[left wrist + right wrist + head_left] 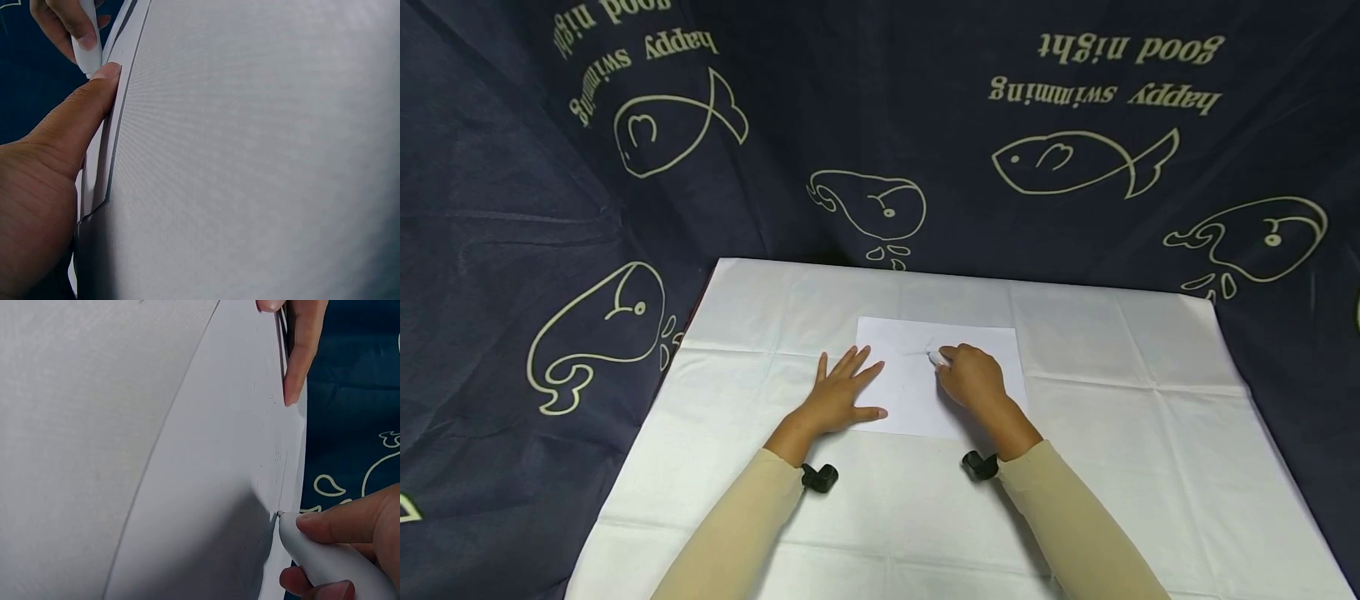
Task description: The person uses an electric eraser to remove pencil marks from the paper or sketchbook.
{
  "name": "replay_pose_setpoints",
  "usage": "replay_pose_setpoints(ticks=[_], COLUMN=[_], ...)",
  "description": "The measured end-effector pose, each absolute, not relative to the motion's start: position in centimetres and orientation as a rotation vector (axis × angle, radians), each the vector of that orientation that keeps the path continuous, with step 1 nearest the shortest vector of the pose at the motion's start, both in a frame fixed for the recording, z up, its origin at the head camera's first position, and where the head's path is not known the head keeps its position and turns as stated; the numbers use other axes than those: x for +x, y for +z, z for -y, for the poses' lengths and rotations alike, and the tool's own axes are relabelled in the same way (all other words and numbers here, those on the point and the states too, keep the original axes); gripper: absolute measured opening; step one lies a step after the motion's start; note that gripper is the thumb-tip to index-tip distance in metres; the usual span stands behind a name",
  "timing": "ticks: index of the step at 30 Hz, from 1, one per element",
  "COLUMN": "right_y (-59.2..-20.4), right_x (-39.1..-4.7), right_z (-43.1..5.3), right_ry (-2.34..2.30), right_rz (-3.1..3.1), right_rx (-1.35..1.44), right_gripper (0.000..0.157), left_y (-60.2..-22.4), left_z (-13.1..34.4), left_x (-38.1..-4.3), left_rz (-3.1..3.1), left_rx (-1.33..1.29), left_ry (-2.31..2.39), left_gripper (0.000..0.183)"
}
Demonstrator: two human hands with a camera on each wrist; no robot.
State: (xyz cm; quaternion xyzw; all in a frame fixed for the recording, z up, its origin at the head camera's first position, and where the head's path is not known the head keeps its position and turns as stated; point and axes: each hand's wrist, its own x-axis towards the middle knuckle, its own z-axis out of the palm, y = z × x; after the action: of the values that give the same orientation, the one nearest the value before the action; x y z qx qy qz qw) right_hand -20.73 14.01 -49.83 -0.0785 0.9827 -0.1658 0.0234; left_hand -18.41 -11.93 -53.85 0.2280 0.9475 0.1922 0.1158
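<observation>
A sheet of white paper (902,400) lies on the cloth-covered table, with faint grey lines in its upper middle. My left hand (835,398) rests on the paper's left side, fingers spread and thumb stretched toward the lower edge. In my right hand (973,379), fingers and thumb grip a white electric eraser (331,559), a thick smooth body tapering to a small tip. That tip touches the paper or sits right at its surface; small dark crumbs (272,398) lie nearby in the right wrist view. The left thumb (81,112) shows up close in the left wrist view.
A creased white cloth (1120,442) covers the table around the paper. Dark blue fabric (880,100) with fish and whale drawings hangs behind and at the sides. Black wrist cameras (820,477) sit at both cuffs.
</observation>
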Motion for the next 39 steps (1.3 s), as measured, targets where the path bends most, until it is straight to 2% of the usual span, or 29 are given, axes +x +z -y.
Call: replay_pose_setpoints(ticks=[39], right_y=[-49.56], right_x=[-20.62], right_z=[-14.30], right_ry=[-0.489], right_rz=[-3.049], right_rx=[-0.183], right_gripper=[0.038], left_y=[-54.13], left_z=[11.93], left_x=[-18.52], left_rz=[-2.772], left_rx=[0.662], left_ry=[0.557], left_gripper=[0.087])
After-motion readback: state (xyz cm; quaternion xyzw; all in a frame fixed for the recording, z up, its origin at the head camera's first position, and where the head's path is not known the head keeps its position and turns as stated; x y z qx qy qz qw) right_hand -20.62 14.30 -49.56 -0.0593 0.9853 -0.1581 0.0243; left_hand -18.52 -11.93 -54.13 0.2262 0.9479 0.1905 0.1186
